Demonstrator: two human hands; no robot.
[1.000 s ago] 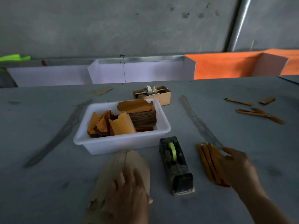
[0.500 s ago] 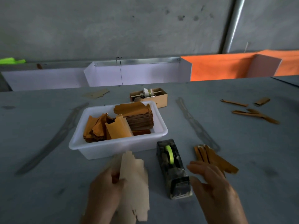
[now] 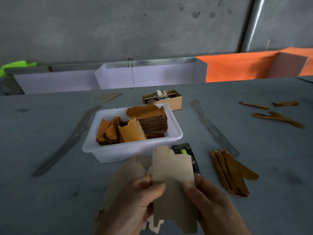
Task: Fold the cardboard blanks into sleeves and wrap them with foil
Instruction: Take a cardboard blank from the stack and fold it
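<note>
Nearest the camera, both hands had hold of one cardboard blank [image 3: 172, 180], lifted just above the table [image 3: 50, 192]. The left hand [image 3: 135, 206] pinched its left edge, thumb on the face and fingers curled behind; the right hand [image 3: 215, 206] gripped the right edge the same way. The step in hand looked like the first fold, and doing it well probably meant keeping the thumbs along a score line and bending the whole panel evenly, so the thin board creased straight rather than buckling at the notches.

The blank was pale, matte, stiff card with stepped tabs cut into its top and bottom ends. Under the left hand lay a fanned pile of more blanks [image 3: 128, 173], the same dull beige. Just behind the held blank stood a black tape dispenser [image 3: 186, 150] with a green roll, partly hidden. To the right lay a bundle of flat wrapped sleeves [image 3: 232, 172], shiny orange-gold with dark seams.

Further off, a white plastic tub [image 3: 176, 134] held a neat stack and a loose heap of orange foil pieces [image 3: 132, 133]. Beyond it sat a small cardboard box [image 3: 176, 102] of odds and ends, and a few more sleeves [image 3: 277, 117] lay scattered far right.
</note>
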